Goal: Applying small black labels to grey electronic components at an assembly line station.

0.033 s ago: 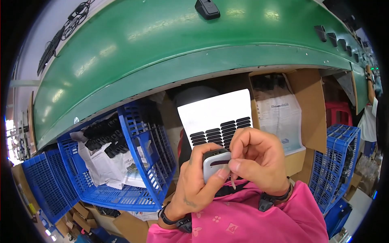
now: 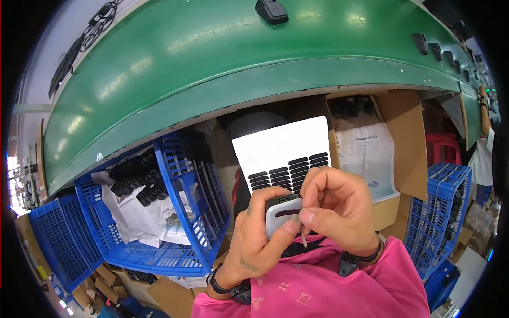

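A small device (image 2: 277,218), silver-grey with a black edge, is gripped in my left hand (image 2: 255,236), the thumb across its lower front. A dark, narrow oval strip (image 2: 287,212) lies along the device's face. My right hand (image 2: 342,212) is curled in a pinch, with its thumb tip touching the strip's right end. Whether anything is between its fingertips is hidden. Just beyond my hands rests a white sheet (image 2: 283,143) bearing rows of black oval stickers (image 2: 299,168), its near part covered by my hands.
A green workbench (image 2: 212,69) spans the far side, with a black device (image 2: 271,11) on it. At left stands a blue crate (image 2: 199,254) holding black parts (image 2: 139,177) and paper. A cardboard box (image 2: 405,138) and another blue crate (image 2: 437,212) are at right.
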Motion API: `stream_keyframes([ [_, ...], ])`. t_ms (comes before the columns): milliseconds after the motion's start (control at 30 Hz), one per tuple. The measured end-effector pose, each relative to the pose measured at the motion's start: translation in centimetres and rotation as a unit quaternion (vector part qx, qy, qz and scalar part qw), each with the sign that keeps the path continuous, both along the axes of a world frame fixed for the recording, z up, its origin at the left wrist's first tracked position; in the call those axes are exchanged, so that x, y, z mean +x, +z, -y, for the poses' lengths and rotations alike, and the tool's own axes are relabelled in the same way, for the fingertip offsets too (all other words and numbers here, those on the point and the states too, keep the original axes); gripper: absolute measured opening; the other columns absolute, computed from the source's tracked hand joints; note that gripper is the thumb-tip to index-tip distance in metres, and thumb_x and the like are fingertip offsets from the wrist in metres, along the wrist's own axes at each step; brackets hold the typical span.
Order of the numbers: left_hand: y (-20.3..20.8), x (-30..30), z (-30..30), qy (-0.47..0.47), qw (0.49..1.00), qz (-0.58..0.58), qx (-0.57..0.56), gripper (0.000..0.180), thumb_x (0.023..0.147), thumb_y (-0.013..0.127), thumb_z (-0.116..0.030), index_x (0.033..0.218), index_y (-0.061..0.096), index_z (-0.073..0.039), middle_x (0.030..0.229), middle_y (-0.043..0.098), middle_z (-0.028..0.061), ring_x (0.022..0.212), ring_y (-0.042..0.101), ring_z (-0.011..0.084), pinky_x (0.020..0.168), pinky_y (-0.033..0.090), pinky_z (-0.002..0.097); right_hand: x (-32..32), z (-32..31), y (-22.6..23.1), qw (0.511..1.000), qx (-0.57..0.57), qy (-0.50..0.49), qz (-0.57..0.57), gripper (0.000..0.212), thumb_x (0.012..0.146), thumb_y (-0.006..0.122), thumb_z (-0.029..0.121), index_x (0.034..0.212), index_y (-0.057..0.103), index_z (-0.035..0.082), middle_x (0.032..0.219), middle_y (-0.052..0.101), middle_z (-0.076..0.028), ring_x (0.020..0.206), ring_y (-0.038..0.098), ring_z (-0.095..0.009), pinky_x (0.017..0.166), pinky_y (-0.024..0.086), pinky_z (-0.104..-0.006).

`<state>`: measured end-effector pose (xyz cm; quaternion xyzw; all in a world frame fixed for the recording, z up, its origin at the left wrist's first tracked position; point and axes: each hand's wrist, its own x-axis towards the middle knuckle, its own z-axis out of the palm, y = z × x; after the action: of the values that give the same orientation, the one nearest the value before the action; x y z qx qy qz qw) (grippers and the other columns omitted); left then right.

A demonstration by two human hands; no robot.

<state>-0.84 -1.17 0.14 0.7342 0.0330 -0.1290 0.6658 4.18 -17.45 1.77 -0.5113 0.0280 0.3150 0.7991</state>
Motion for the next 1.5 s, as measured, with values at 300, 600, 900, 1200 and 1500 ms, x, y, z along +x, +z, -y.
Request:
stream_keyframes([
  [300, 0.0, 0.1, -0.2, -0.003, 0.999, 0.006, 0.033, 0.035, 0.086, 0.06, -0.012, 0.113, 0.045, 0.004, 0.085, 0.065, 0.0177, 0.074, 0.068, 0.0279, 0.066, 0.052, 0.0334, 0.1, -0.3, -0.4, 1.0, -0.019, 0.005, 0.006, 0.009, 0.08, 0.06, -0.005, 0.085, 0.054, -0.003, 0.073, 0.056, -0.001, 0.064, 0.054, -0.003, 0.055, 0.045, -0.0179],
  [600, 0.0, 0.2, -0.2, 0.002, 0.999, 0.01, 0.047, 0.035, 0.086, 0.06, -0.013, 0.113, 0.044, 0.004, 0.086, 0.064, 0.02, 0.076, 0.067, 0.0333, 0.066, 0.052, 0.0363, 0.2, -0.5, -0.4, 1.0, -0.024, 0.009, 0.002, 0.008, 0.08, 0.06, -0.005, 0.085, 0.054, -0.003, 0.074, 0.057, -0.002, 0.067, 0.056, -0.003, 0.057, 0.046, -0.0178],
  [900, -0.1, 0.1, -0.2, 0.007, 0.999, -0.018, 0.046, 0.033, 0.087, 0.055, -0.013, 0.113, 0.045, 0.005, 0.086, 0.064, 0.0205, 0.072, 0.066, 0.0336, 0.067, 0.051, 0.0372, 0.0, -0.7, -0.9, 0.999, -0.043, -0.002, 0.01, 0.008, 0.081, 0.06, -0.005, 0.086, 0.054, -0.003, 0.074, 0.057, -0.001, 0.066, 0.056, -0.004, 0.057, 0.047, -0.0183],
  [1200, -1.2, -0.2, -0.4, 0.019, 0.999, 0.033, 0.01, 0.038, 0.09, 0.042, -0.023, 0.115, 0.044, 0.007, 0.085, 0.061, 0.0222, 0.07, 0.061, 0.0316, 0.064, 0.047, 0.0375, -0.1, -0.8, -1.3, 0.998, -0.061, -0.001, 0.02, 0.009, 0.082, 0.059, -0.004, 0.088, 0.053, -0.003, 0.074, 0.057, -0.002, 0.064, 0.056, -0.004, 0.054, 0.046, -0.0183],
  [1500, -1.0, -0.2, -0.2, 0.033, 0.999, 0.016, 0.018, 0.038, 0.091, 0.041, -0.023, 0.115, 0.044, 0.007, 0.086, 0.06, 0.023, 0.071, 0.06, 0.0324, 0.066, 0.047, 0.0374, -0.1, -1.1, -1.9, 0.997, -0.072, -0.013, 0.032, 0.008, 0.082, 0.059, -0.004, 0.088, 0.054, -0.003, 0.073, 0.057, -0.002, 0.063, 0.055, -0.003, 0.053, 0.046, -0.0175],
])
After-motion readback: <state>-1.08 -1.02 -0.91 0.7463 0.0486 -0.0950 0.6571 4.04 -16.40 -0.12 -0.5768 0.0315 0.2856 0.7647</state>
